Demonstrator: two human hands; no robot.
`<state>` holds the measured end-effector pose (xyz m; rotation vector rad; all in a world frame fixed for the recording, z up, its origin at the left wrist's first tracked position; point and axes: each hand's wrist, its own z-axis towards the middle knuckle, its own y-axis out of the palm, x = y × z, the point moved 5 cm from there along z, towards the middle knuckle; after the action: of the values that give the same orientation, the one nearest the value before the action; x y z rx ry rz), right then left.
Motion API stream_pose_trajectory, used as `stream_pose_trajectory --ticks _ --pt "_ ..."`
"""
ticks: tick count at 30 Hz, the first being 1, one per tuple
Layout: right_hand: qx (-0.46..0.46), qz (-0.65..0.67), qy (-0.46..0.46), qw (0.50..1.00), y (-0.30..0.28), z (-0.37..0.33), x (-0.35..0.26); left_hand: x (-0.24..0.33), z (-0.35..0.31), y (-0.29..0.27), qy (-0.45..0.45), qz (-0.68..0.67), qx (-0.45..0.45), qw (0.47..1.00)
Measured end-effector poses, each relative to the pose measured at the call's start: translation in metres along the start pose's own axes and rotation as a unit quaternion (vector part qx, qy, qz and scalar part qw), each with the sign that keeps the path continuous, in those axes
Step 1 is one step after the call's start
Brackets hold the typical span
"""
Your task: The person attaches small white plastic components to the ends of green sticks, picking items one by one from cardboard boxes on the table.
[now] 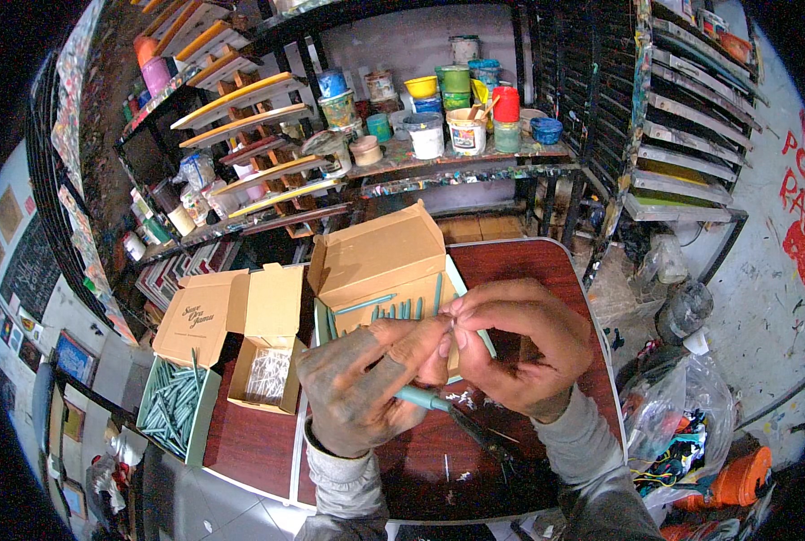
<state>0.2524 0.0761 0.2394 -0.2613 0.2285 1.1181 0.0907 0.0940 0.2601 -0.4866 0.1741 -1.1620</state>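
Closely, hands (366,392) (527,347) pinched on tiny pale piece (453,321), teal-handled tool (425,398) slanting down rightward

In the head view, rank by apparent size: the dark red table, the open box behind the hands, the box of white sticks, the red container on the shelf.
1. Dark red table
2. Open box, though partly hidden
3. Box of white sticks
4. Red container, which also stands farther away
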Motion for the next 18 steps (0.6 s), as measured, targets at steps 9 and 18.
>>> stream_pose_trajectory --ticks 9,18 --pt "0.044 0.106 0.079 0.990 0.003 -0.008 0.009 -0.004 -0.001 -0.001 0.002 -0.022 -0.026 0.999" --pt "0.034 0.044 0.024 0.998 0.003 -0.005 0.004 -0.003 -0.002 0.000 0.004 -0.028 -0.005 1.000"
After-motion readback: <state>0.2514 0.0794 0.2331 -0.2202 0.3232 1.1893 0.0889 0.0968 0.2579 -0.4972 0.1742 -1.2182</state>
